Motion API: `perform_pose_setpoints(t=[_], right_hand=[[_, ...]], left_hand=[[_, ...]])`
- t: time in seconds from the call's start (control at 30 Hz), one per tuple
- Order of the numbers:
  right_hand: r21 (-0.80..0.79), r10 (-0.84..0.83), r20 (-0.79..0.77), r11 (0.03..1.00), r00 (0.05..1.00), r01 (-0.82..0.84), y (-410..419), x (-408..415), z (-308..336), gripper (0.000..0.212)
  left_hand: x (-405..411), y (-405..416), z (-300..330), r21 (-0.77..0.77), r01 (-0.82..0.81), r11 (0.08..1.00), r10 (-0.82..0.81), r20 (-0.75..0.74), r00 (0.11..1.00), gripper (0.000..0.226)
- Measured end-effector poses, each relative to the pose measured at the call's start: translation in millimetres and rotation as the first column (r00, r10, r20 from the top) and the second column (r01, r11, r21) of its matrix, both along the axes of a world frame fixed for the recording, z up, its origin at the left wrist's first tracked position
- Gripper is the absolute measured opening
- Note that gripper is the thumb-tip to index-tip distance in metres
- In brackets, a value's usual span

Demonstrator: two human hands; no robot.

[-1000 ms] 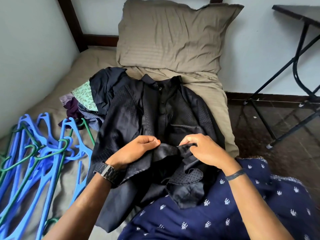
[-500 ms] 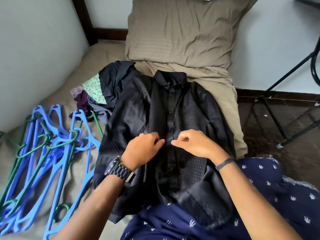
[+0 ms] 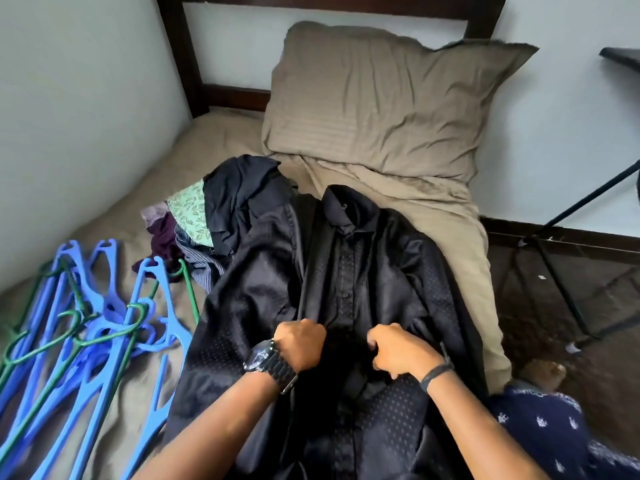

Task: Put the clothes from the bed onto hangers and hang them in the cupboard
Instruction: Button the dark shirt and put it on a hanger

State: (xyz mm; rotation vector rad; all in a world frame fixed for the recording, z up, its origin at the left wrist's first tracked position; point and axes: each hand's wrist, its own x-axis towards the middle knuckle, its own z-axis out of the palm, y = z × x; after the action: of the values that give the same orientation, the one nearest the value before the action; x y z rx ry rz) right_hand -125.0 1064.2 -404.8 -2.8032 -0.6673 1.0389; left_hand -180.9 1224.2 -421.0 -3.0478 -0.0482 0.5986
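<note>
A single wide-angle head-worn view looks forward and steeply down from close above the bed (image 3: 221, 140), facing its pillow (image 3: 388, 109) and headboard (image 3: 180, 57), with both forearms entering from the bottom edge and floor (image 3: 554, 306) at right.

A home bedroom: bed (image 3: 221, 140) with pillow (image 3: 381, 102), dark wooden headboard (image 3: 180, 57).

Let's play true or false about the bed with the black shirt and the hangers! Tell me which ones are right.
1. Both hands grip the black shirt. True: the left hand and the right hand clutch its front.
2. The hangers are red. False: blue and green.
3. The pillow lies on the floor. False: it is at the head of the bed.
4. A pile of clothes sits left of the shirt. True.
</note>
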Motion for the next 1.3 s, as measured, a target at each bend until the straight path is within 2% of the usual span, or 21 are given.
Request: perform_pose_setpoints(t=[0.07, 0.13, 0.2, 0.27, 0.33, 0.4, 0.47, 0.53, 0.6, 0.63, 0.7, 0.8, 0.83, 0.9, 0.97, 1.03, 1.1, 1.17, 1.23, 1.3], right_hand=[[-0.030, 0.005, -0.051, 1.000, 0.999, -0.006, 5, 4, 5, 0.022], [0.002, 0.000, -0.001, 1.000, 1.000, 0.000, 12, 7, 12, 0.024], [0.123, -0.008, 0.091, 0.992, 0.996, -0.003, 26, 11, 19, 0.029], [0.289, -0.009, 0.085, 0.957, 0.996, -0.016, 47, 12, 27, 0.032], [0.473, 0.003, -0.041, 0.881, 0.999, 0.017, 78, 7, 32, 0.027], [0.589, 0.048, -0.183, 0.805, 0.982, 0.070, 114, -4, 33, 0.020], [0.620, 0.095, -0.246, 0.780, 0.964, 0.081, 148, -17, 26, 0.018], [0.617, 0.114, -0.239, 0.785, 0.964, 0.060, 179, -29, 13, 0.019], [0.605, 0.117, -0.202, 0.795, 0.972, 0.030, 202, -39, -1, 0.028], [0.600, 0.133, -0.207, 0.799, 0.969, 0.018, 214, -45, -6, 0.032], [0.585, 0.162, -0.227, 0.811, 0.960, 0.001, 232, -55, -15, 0.037], [0.547, 0.173, -0.164, 0.835, 0.971, -0.056, 248, -67, -27, 0.037], [0.537, 0.180, -0.121, 0.839, 0.976, -0.087, 252, -69, -28, 0.033], [0.498, 0.207, -0.077, 0.856, 0.975, -0.142, 257, -69, -29, 0.014], [0.456, 0.236, -0.084, 0.873, 0.968, -0.174, 259, -66, -28, 0.042], [0.460, 0.244, -0.107, 0.872, 0.964, -0.169, 260, -62, -26, 0.049], [0.490, 0.208, -0.197, 0.867, 0.958, -0.088, 259, -61, -20, 0.037], [0.537, 0.143, -0.360, 0.840, 0.922, 0.079, 258, -60, -12, 0.024], [0.559, 0.112, -0.498, 0.799, 0.860, 0.220, 259, -61, -3, 0.022], [0.587, 0.127, -0.516, 0.773, 0.847, 0.242, 259, -63, 7, 0.022]], left_hand=[[0, 5, -9, -0.098, -0.033, 0.995, 0.029, -0.042, 0.999, 0.033], [0, 17, -13, -0.287, -0.090, 0.954, 0.074, -0.064, 0.995, 0.033], [-4, 36, -9, -0.498, -0.137, 0.856, 0.168, 0.017, 0.986, 0.033], [-13, 57, -3, -0.609, -0.142, 0.781, 0.303, 0.169, 0.938, 0.030], [-30, 84, 0, -0.626, -0.165, 0.762, 0.423, 0.288, 0.859, 0.027], [-49, 114, 0, -0.600, -0.217, 0.770, 0.516, 0.386, 0.764, 0.026], [-68, 142, -7, -0.517, -0.349, 0.781, 0.598, 0.461, 0.656, 0.029], [-87, 165, -16, -0.421, -0.505, 0.754, 0.657, 0.505, 0.560, 0.038], [-103, 176, -20, -0.379, -0.644, 0.664, 0.738, 0.468, 0.486, 0.046], [-111, 180, -21, -0.350, -0.720, 0.599, 0.791, 0.397, 0.466, 0.052], [-121, 185, -30, -0.265, -0.789, 0.555, 0.826, 0.287, 0.485, 0.062], [-126, 193, -43, -0.189, -0.694, 0.695, 0.713, 0.308, 0.630, 0.066], [-126, 197, -49, -0.204, -0.661, 0.723, 0.686, 0.328, 0.649, 0.065], [-127, 197, -47, -0.242, -0.642, 0.727, 0.681, 0.375, 0.629, 0.060], [-126, 194, -42, -0.275, -0.621, 0.734, 0.671, 0.430, 0.603, 0.060], [-127, 196, -42, -0.339, -0.595, 0.729, 0.677, 0.484, 0.554, 0.053], [-129, 198, -44, -0.415, -0.595, 0.689, 0.719, 0.498, 0.485, 0.055], [-131, 201, -43, -0.519, -0.597, 0.611, 0.789, 0.454, 0.413, 0.065], [-135, 206, -42, -0.572, -0.589, 0.570, 0.821, 0.404, 0.403, 0.068], [-138, 208, -40, -0.587, -0.574, 0.570, 0.821, 0.424, 0.381, 0.069]])
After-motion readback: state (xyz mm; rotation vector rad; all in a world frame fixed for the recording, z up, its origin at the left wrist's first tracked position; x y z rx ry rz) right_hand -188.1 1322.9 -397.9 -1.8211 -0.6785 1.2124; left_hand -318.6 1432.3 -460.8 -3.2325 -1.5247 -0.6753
